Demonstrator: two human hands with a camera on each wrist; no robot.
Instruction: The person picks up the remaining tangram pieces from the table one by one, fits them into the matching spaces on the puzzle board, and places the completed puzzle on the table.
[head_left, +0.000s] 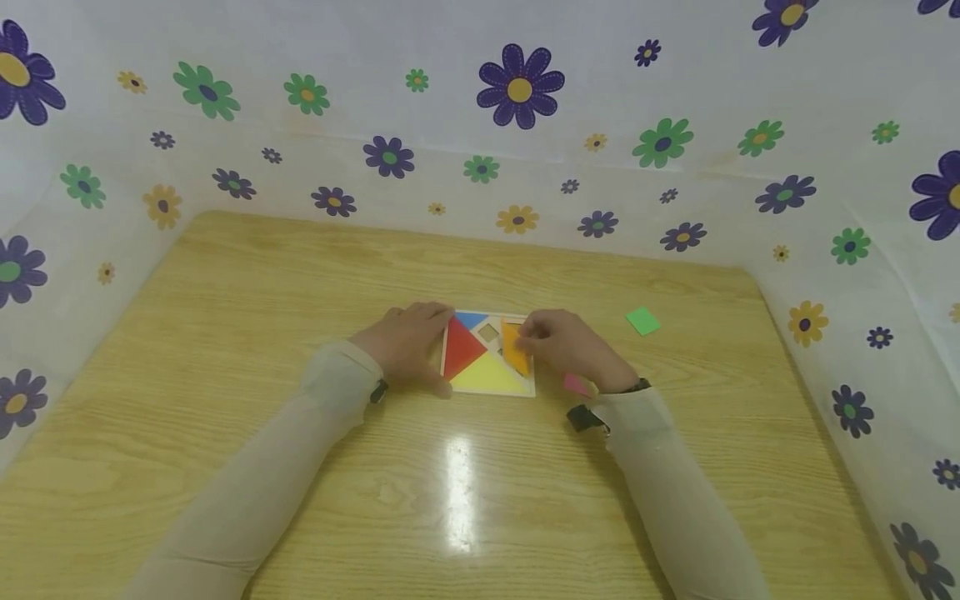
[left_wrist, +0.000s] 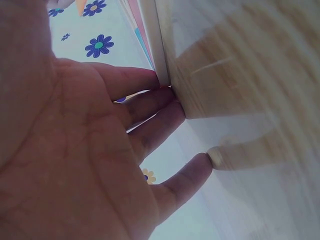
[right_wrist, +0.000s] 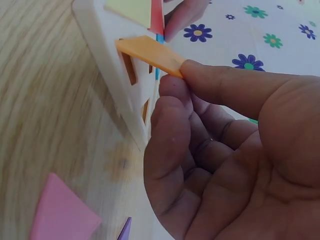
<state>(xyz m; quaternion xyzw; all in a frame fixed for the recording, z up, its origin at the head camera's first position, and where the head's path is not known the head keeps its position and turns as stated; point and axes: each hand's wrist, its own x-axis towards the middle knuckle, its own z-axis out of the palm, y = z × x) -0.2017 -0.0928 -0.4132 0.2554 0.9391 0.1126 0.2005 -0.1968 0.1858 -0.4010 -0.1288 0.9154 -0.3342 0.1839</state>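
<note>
A white tangram board [head_left: 529,387] lies on the table, holding a red triangle [head_left: 461,348], a yellow triangle [head_left: 487,377] and a blue piece [head_left: 471,319]. My left hand [head_left: 408,346] rests along its left edge, fingers extended; in the left wrist view, fingertips touch the board's side and the tabletop. Between thumb and index finger, my right hand [head_left: 573,346] pinches an orange tangram piece [right_wrist: 150,52]. That piece tilts up over the board's right part, one end touching the board beside a slot. Some cut-outs there show bare wood.
A green square [head_left: 642,321] lies right of the board. Near my right wrist is a pink piece [head_left: 576,384], with the tip of a purple piece [right_wrist: 125,230] beside it in the right wrist view. Flower-printed cloth [head_left: 450,108] surrounds the wooden table [head_left: 360,517].
</note>
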